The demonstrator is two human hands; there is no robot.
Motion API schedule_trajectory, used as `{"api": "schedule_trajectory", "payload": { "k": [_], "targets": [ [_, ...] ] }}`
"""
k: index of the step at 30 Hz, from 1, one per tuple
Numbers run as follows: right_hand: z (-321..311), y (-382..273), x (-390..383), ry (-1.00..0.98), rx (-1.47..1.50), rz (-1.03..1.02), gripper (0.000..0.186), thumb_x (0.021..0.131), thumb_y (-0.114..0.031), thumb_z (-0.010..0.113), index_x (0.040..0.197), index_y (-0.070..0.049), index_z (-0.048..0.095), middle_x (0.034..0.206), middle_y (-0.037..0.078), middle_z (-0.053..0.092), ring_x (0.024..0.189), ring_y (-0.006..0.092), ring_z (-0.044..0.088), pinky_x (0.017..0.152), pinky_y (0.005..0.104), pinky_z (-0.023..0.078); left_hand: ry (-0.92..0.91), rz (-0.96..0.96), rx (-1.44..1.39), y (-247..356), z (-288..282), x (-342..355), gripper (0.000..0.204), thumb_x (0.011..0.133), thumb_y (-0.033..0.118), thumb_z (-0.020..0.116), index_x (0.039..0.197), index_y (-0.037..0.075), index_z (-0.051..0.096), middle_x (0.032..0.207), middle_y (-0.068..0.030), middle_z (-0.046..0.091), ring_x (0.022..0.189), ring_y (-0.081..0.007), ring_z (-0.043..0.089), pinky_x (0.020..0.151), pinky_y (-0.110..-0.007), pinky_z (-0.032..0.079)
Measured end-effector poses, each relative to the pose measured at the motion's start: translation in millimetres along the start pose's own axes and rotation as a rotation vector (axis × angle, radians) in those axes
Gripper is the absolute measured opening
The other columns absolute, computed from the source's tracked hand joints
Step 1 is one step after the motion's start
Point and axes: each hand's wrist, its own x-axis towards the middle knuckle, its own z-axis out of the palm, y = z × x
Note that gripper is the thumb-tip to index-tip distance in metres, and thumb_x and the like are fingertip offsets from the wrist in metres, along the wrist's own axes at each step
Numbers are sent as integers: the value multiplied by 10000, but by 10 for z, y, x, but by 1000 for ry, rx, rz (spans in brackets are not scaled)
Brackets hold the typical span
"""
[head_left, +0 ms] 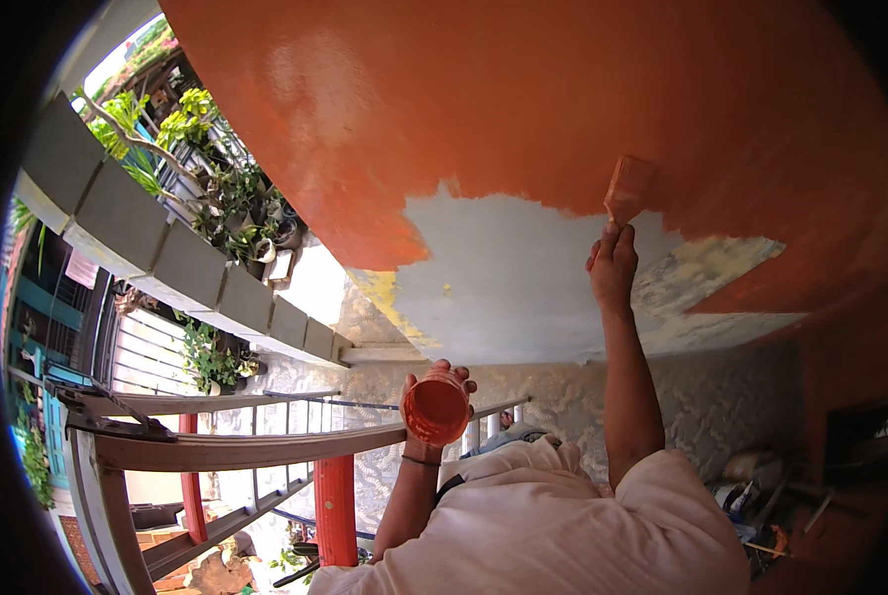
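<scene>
My right hand (613, 266) is raised and closed round the handle of a paintbrush (629, 186). The wide bristle end, coated in orange-red, lies against the orange painted wall (444, 99) just above a grey unpainted patch (513, 278). Lower and to the left, my left hand (457, 375) wraps round a cup of orange-red paint (437, 409), its open top facing up. Paint smears coat the inside of the cup. The patch has a ragged upper border, with yellowish flaking areas (712, 268) at its right.
A ladder (255, 448) stands at my left, close to the left forearm. Behind it rises a red post (335, 511). A grey block ledge (191, 263) runs along the left, with potted plants (246, 213) beyond. Assorted items (761, 496) lie in shadow at the lower right.
</scene>
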Motion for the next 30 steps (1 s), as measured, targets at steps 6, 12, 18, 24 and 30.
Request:
{"api": "schedule_trajectory", "payload": {
  "k": [6, 12, 18, 24, 30],
  "targets": [
    [99, 411, -825, -369, 71, 302, 419, 1166, -392, 522, 996, -15, 591, 630, 18, 537, 394, 122, 475, 381, 316, 365, 36, 5, -14, 12, -40, -2, 648, 1076, 562, 591, 1473, 50, 559, 1431, -261, 557, 1322, -452, 553, 950, -603, 651],
    [-660, -248, -230, -487, 836, 613, 383, 1169, -345, 546, 1091, 14, 655, 624, -24, 518, 382, 54, 404, 361, 216, 311, 50, 12, 15, 2, -57, -86, 666, 1076, 572, 593, 1478, 42, 551, 1429, -257, 547, 1321, -449, 555, 928, -602, 659],
    [-981, -344, -348, -19, 968, 240, 325, 1166, -365, 540, 1053, -69, 612, 711, 2, 556, 517, 111, 487, 481, 297, 407, 98, 26, 60, 16, -212, -113, 669, 1076, 576, 599, 1476, 43, 547, 1386, -231, 547, 1313, -428, 558, 927, -591, 657],
    [617, -460, -220, -54, 870, 341, 286, 1181, -341, 449, 1087, -75, 495, 880, 93, 595, 677, 250, 623, 696, 433, 565, 293, -18, 210, -70, -249, -117, 587, 1083, 569, 567, 1401, 75, 588, 1349, -235, 615, 1231, -421, 654, 954, -519, 655],
    [1793, -756, -714, -269, 794, 418, 316, 1206, -363, 366, 1072, -81, 416, 843, 120, 623, 683, 300, 701, 731, 466, 640, 224, -90, 155, -105, -468, -223, 575, 1085, 536, 585, 1422, 70, 583, 1400, -231, 640, 1293, -420, 657, 1056, -591, 590]
  ]
}}
